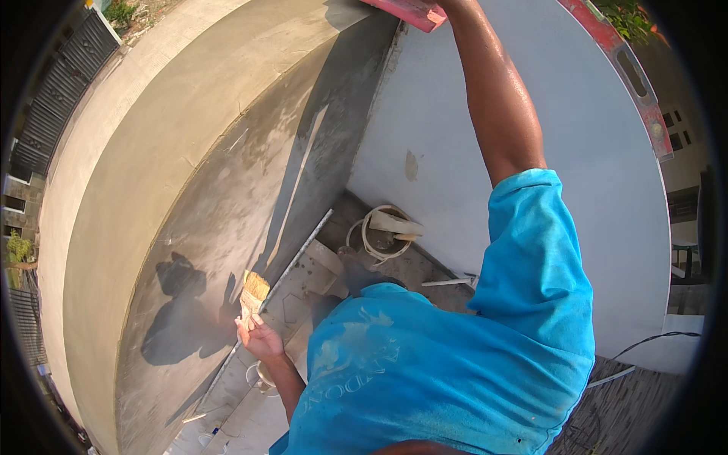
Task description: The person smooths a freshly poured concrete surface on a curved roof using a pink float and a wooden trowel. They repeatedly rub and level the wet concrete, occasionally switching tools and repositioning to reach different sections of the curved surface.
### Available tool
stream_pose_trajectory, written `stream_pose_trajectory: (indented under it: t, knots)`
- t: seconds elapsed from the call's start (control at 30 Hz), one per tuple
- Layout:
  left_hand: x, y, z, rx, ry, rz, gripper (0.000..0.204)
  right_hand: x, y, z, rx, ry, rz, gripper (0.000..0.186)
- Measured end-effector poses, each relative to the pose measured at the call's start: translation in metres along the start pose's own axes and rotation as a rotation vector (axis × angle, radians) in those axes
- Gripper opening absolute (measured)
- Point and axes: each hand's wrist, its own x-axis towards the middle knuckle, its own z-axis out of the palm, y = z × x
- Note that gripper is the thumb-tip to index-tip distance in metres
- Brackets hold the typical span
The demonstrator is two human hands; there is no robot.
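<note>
My left hand (262, 339) is closed round the handle of a wide, pale-bristled brush (256, 287), which points upward beside the grey plastered wall (220, 205). At the upper edge of the view, my right arm reaches far out. My right hand (456, 4), partly cut off there, grips a pink plastering float (413, 12). The float is near the top of the corner where the plastered wall meets a white wall (432, 106); I cannot tell whether it touches the surface. Shadows of my body and arm fall across the plaster.
A bucket (366, 236) with tools in it stands on the floor by the corner. Another pail (265, 377) is near my left forearm. A long straight strip (292, 258) runs along the plastered wall's foot. A red spirit level (644, 114) lies along the white wall's edge.
</note>
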Motion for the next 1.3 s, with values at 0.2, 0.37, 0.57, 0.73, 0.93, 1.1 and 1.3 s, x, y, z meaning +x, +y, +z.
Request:
stream_pose_trajectory:
  t: [0.2, 0.37, 0.57, 0.73, 0.93, 1.1, 1.3]
  knots:
    - [-0.006, 0.005, -0.021, 0.053, 0.065, 0.059, 0.033, 0.018, -0.116, 0.004, 0.479, 0.133, 0.294, 0.02]
    - [0.012, -0.016, 0.031, 0.1, 0.116, -0.023, 0.034, 0.053, -0.296, -0.063, 0.746, -0.075, -0.091, 0.026]
    - [0.021, -0.008, -0.022, 0.34, -0.172, 0.178, 0.033, 0.017, -0.082, -0.043, 0.515, 0.085, 0.367, 0.02]
    - [0.013, -0.007, -0.02, -0.01, -0.002, 0.059, 0.034, -0.003, 0.022, 0.052, 0.377, -0.026, 0.262, 0.019]
    - [0.004, -0.006, 0.007, 0.055, -0.023, 0.005, 0.026, 0.051, -0.277, -0.061, 0.644, -0.122, -0.102, 0.022]
    - [-0.004, 0.005, 0.052, -0.13, -0.273, -0.203, 0.022, -0.059, -0.282, -0.122, 0.967, 0.066, -0.319, 0.033]
    - [-0.011, -0.018, 0.164, -0.297, -0.339, -0.36, 0.032, -0.173, -0.297, -0.014, 1.665, 0.004, 0.031, 0.044]
